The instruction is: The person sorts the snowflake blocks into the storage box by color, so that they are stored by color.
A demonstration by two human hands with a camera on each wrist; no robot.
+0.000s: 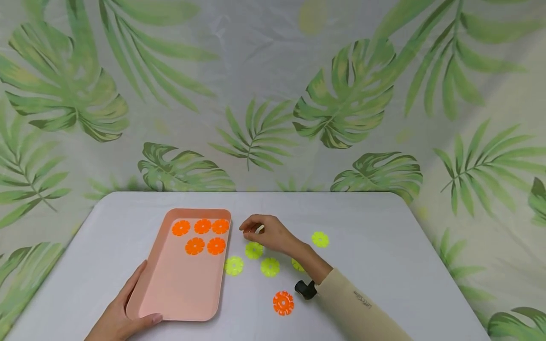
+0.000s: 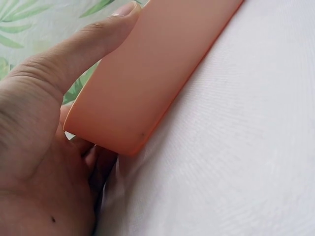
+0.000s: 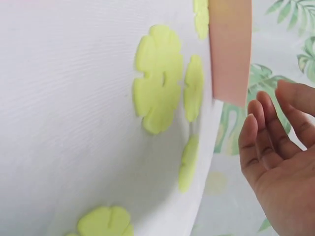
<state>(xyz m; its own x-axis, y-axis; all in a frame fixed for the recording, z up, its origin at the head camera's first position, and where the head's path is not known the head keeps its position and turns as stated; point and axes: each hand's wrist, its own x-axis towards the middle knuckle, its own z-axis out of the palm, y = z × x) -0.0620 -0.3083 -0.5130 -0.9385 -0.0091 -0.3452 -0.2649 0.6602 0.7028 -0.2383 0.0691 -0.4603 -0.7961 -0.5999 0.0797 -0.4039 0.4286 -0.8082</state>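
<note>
My left hand [image 1: 123, 310] holds the near left corner of a pink tray [image 1: 179, 289], its thumb over the rim and its fingers along the outer side. In the left wrist view, the thumb lies against the tray wall [image 2: 147, 73]. Several orange notched discs [image 1: 195, 246] lie in the far part of the tray. To the right of the tray, my right hand [image 1: 270, 233] hovers above the table with fingers loosely bent. Between those fingers the right wrist view shows nothing. Below and around this hand lie several yellow-green notched discs [image 1: 270, 267], [image 3: 157, 78].
One orange disc [image 1: 283, 303] lies apart near the front of the white table [image 1: 362, 222]. A yellow-green disc [image 1: 320, 239] is beyond the right forearm, which partly covers another. A black device [image 1: 305, 289] sits at the right wrist. Behind the table hangs a leaf-patterned cloth [image 1: 256, 57].
</note>
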